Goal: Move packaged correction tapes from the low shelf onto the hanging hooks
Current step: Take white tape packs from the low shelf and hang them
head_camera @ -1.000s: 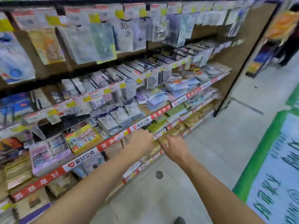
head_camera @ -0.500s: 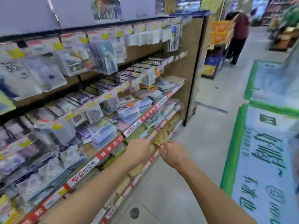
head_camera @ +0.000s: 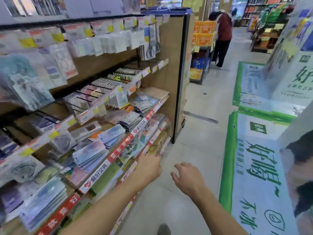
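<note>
My left hand (head_camera: pixel 149 165) reaches to the front edge of the low shelf (head_camera: pixel 153 140), where brownish packs lie. Its fingers curl round a blurred clear packet (head_camera: pixel 163 155), whose print I cannot read. My right hand (head_camera: pixel 188 178) hovers over the floor just right of it, holding nothing, with its fingers loosely spread. Above, black hanging hooks (head_camera: pixel 100 87) carry rows of carded packets, each with a price tag at its tip.
Flat stacks of stationery fill the middle shelf (head_camera: pixel 135 133) behind a red-and-white price strip. The unit ends at a wooden side panel (head_camera: pixel 179 78). A person in a red top (head_camera: pixel 223 29) stands down the aisle. Green-edged floor banners (head_camera: pixel 254 167) lie to the right.
The view has swung right along the shelf toward its end panel. My left hand has come to the shelf's front edge with a clear packet, and my right hand has drawn back over the floor.
</note>
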The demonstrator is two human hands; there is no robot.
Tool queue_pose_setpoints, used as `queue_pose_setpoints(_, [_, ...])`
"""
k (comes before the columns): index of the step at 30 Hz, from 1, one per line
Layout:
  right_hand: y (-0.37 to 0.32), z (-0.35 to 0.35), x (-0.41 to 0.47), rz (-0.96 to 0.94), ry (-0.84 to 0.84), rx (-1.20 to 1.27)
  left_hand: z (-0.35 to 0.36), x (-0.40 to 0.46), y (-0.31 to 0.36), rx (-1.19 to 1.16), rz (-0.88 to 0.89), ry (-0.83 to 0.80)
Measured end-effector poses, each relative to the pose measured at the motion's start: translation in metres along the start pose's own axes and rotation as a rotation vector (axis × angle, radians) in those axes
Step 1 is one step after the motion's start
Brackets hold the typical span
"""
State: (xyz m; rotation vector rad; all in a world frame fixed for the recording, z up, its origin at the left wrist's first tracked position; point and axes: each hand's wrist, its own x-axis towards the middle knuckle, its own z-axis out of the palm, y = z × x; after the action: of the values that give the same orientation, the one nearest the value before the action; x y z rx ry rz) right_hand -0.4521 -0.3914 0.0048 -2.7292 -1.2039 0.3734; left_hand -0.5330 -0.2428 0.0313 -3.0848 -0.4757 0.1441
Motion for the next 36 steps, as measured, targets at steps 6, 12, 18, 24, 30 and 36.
queue_pose_setpoints(6, [0.033, -0.019, 0.125, -0.002, -0.125, -0.027, 0.005, 0.113, -0.040, -0.189, -0.121, 0.061])
queue_pose_setpoints(12, [0.043, -0.040, 0.223, -0.027, -0.123, 0.013, -0.006, 0.203, -0.067, -0.176, -0.130, 0.035])
queue_pose_setpoints(18, [0.053, -0.047, 0.308, -0.074, -0.121, 0.020, 0.003, 0.276, -0.091, -0.133, -0.193, 0.047])
queue_pose_setpoints(24, [0.064, -0.050, 0.411, -0.193, -0.172, 0.005, 0.018, 0.343, -0.120, -0.147, -0.322, 0.017])
queue_pose_setpoints(30, [0.062, -0.058, 0.524, -0.359, -0.286, 0.013, 0.024, 0.406, -0.146, -0.169, -0.514, -0.051])
queue_pose_setpoints(36, [0.056, -0.072, 0.629, -0.597, -0.359, -0.034, 0.036, 0.452, -0.161, -0.251, -0.728, -0.165])
